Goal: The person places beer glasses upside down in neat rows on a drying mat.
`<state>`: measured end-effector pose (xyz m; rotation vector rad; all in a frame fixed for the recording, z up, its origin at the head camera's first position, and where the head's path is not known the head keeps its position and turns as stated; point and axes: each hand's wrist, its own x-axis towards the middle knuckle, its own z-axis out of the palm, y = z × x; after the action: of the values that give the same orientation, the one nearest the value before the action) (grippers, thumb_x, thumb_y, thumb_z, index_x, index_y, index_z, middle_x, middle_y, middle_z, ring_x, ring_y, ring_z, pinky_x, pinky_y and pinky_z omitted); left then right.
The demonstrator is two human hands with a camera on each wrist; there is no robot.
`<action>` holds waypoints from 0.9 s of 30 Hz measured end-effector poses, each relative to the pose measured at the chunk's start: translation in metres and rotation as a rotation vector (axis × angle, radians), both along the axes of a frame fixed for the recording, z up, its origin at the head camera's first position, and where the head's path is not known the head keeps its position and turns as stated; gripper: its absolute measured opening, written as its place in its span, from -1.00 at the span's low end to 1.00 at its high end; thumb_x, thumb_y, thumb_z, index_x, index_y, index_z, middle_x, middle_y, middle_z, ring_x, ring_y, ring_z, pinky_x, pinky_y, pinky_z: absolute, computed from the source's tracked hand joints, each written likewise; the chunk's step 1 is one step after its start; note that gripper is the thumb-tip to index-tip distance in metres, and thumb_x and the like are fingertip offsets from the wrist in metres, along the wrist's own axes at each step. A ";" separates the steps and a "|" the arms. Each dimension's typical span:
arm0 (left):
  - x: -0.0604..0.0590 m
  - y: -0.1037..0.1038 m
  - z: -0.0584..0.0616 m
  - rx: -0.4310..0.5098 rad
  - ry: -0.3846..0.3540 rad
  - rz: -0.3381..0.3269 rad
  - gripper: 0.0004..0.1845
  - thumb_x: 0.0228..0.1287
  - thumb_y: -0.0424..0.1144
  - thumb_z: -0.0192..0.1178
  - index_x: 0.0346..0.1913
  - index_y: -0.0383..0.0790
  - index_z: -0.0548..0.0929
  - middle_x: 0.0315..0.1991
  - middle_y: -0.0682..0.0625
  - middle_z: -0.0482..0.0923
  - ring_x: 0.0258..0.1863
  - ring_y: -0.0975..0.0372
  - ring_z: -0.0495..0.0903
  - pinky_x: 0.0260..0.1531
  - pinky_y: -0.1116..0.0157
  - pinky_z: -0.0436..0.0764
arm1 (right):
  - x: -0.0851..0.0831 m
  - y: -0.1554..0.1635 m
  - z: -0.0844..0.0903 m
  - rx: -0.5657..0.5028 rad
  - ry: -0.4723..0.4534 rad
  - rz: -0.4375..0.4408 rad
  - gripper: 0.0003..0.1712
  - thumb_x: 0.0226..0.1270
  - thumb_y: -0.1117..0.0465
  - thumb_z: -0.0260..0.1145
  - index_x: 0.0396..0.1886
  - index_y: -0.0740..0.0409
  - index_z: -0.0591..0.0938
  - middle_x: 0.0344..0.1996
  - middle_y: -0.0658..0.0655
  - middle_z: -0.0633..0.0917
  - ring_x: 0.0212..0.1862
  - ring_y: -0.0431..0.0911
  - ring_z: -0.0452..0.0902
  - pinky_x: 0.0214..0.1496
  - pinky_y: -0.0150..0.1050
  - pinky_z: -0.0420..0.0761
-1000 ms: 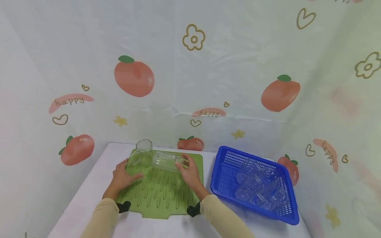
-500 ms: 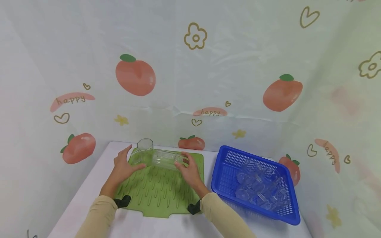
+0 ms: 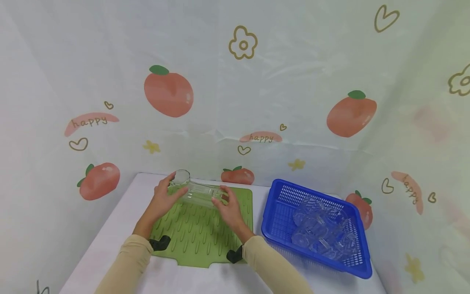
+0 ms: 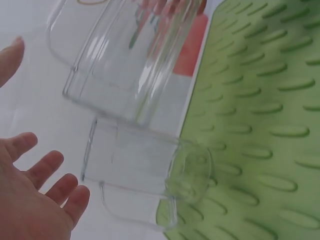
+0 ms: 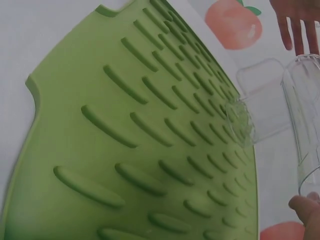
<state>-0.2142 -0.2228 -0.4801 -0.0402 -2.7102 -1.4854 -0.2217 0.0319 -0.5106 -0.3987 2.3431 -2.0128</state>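
Peach-print sheeting backs a white desk point(image 3: 121, 228). Left hand point(image 3: 164, 200), fingers spread and relaxed, touches a clear cup point(image 3: 179, 178) at the far left corner of the green ribbed mat point(image 3: 200, 237). Right hand point(image 3: 227, 208) grips a second clear cup point(image 3: 200, 194) lying tilted above the mat's far edge. Many cups remain in the blue basket point(image 3: 273, 204) at the right edge; judged an early stage.

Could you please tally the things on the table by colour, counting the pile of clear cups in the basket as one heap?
Green: 1, the mat.
Blue: 1, the basket.
Clear: 3, two cups at the mat's far edge and the heap in the basket.
Total: 5.
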 end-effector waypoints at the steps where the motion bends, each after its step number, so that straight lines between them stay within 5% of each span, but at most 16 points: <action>1: 0.000 0.002 0.000 0.014 0.012 -0.009 -0.03 0.45 0.21 0.15 0.66 -0.17 -0.07 0.61 -0.33 -0.03 0.58 -0.29 -0.08 0.43 -0.36 0.15 | -0.001 0.000 -0.003 -0.001 0.002 0.000 -0.37 0.48 0.23 0.31 0.47 0.19 0.37 0.44 0.36 0.35 0.43 0.34 0.36 0.37 0.19 0.54; 4: -0.001 0.008 0.002 0.054 0.025 -0.035 -0.08 0.50 0.19 0.10 0.65 -0.22 -0.04 0.61 -0.31 -0.01 0.56 -0.26 0.04 0.46 -0.28 0.19 | -0.008 -0.003 -0.018 -0.015 -0.005 -0.006 -0.35 0.48 0.21 0.32 0.49 0.13 0.36 0.45 0.32 0.34 0.44 0.31 0.35 0.37 0.20 0.54; 14: -0.002 0.021 0.008 0.059 -0.019 -0.097 -0.19 0.59 0.19 -0.06 0.64 -0.21 0.02 0.59 -0.31 0.09 0.50 -0.25 0.20 0.32 -0.31 0.38 | -0.008 -0.005 -0.017 -0.038 -0.011 0.006 -0.36 0.52 0.21 0.27 0.51 0.13 0.31 0.48 0.31 0.31 0.46 0.28 0.35 0.33 0.11 0.60; 23: -0.004 0.026 0.003 0.057 -0.029 -0.075 -0.23 0.59 0.22 -0.10 0.63 -0.15 0.09 0.60 -0.30 0.09 0.51 -0.30 0.21 0.34 -0.31 0.38 | 0.012 -0.001 0.017 -0.046 0.001 0.062 -0.35 0.54 0.23 0.24 0.51 0.29 0.28 0.46 0.41 0.30 0.47 0.35 0.32 0.33 0.10 0.60; 27: -0.006 0.026 0.001 0.077 -0.026 -0.073 -0.23 0.59 0.25 -0.16 0.62 -0.17 0.10 0.58 -0.30 0.11 0.51 -0.28 0.21 0.37 -0.31 0.35 | 0.013 0.000 0.018 -0.056 -0.006 0.062 -0.36 0.53 0.23 0.24 0.50 0.27 0.29 0.46 0.40 0.30 0.47 0.36 0.31 0.35 0.14 0.58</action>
<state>-0.2199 -0.1969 -0.4795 -0.1183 -2.6969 -1.6190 -0.2085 0.0323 -0.4928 -0.4612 2.2459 -2.0523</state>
